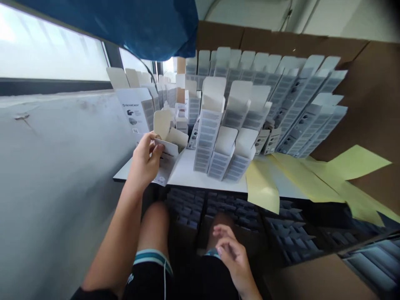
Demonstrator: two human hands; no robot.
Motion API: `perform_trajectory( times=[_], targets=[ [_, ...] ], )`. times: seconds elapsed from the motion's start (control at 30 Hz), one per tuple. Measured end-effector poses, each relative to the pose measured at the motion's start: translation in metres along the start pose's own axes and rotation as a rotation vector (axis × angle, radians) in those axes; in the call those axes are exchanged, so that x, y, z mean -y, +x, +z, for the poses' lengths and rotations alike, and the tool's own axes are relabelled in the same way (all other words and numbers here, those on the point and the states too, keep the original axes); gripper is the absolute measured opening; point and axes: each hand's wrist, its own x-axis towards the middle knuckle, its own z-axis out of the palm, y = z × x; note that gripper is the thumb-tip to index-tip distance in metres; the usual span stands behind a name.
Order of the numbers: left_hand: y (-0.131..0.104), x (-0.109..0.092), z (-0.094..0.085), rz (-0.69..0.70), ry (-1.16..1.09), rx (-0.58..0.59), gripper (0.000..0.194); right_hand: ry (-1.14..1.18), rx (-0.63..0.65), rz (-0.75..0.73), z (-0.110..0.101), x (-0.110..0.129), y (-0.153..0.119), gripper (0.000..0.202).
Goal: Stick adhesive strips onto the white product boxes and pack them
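Observation:
My left hand [146, 160] pinches the top edge of a small white carton [168, 160] at the left front of the white shelf [190, 175]. The carton's top flaps stand up, and its lower end reaches the shelf's front edge. My right hand [233, 254] hovers above my right knee with fingers loosely curled and apart, nothing in it. Just right of the held carton stands a tall open carton [207, 137], with two shorter cartons [222, 156] beside it. Behind the left hand, a larger printed carton [134, 110] leans near the wall.
Rows of upright cartons [296, 89] with raised flaps fill the back of the shelf. Yellow paper sheets [264, 183] hang over the front edge at right. Below are boxes packed with grey cartons [187, 206]. A brown cardboard box [321, 279] stands lower right; a wall [62, 166] bounds the left.

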Motion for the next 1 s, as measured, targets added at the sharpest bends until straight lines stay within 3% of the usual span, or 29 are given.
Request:
perform_trajectory(
  times=[0.1, 0.2, 0.27, 0.37, 0.47, 0.53, 0.63, 0.73, 0.8, 0.83, 0.9, 1.0],
  targets=[
    [-0.050, -0.011, 0.008, -0.158, -0.398, -0.010, 0.010, 0.053, 0.071, -0.074, 0.006, 0.018, -0.001, 0.026],
    [-0.098, -0.013, 0.035, -0.363, -0.671, 0.058, 0.017, 0.059, 0.158, -0.106, 0.004, 0.032, -0.002, 0.021],
    [-0.125, -0.010, 0.054, -0.493, -0.830, 0.131, 0.019, 0.071, 0.241, -0.045, -0.002, 0.035, -0.004, 0.017],
    [-0.150, -0.001, 0.074, -0.637, -0.973, 0.164, 0.019, 0.101, 0.395, 0.124, -0.008, 0.033, -0.007, 0.015],
    [-0.162, 0.007, 0.083, -0.687, -0.934, 0.107, 0.019, 0.114, 0.438, 0.218, -0.003, 0.028, -0.008, 0.019],
    [-0.168, 0.009, 0.084, -0.657, -0.832, 0.045, 0.023, 0.125, 0.411, 0.225, 0.004, 0.026, -0.007, 0.022],
    [-0.182, 0.010, 0.076, -0.504, -0.662, 0.058, 0.057, 0.172, 0.341, 0.250, 0.013, 0.023, -0.004, 0.022],
    [-0.203, 0.010, 0.054, -0.283, -0.528, 0.380, 0.085, 0.209, 0.255, 0.274, 0.017, 0.023, -0.002, 0.021],
    [-0.214, 0.009, 0.038, -0.172, -0.401, 0.623, 0.093, 0.220, 0.235, 0.289, 0.018, 0.024, -0.002, 0.022],
    [-0.218, 0.009, 0.032, -0.142, -0.337, 0.704, 0.092, 0.223, 0.242, 0.301, 0.019, 0.025, -0.002, 0.023],
    [-0.224, 0.009, 0.024, -0.121, -0.274, 0.749, 0.076, 0.223, 0.277, 0.321, 0.022, 0.028, -0.002, 0.022],
    [-0.226, 0.009, 0.024, -0.097, -0.302, 0.648, 0.048, 0.200, 0.325, 0.312, 0.026, 0.036, -0.003, 0.021]
  ],
)
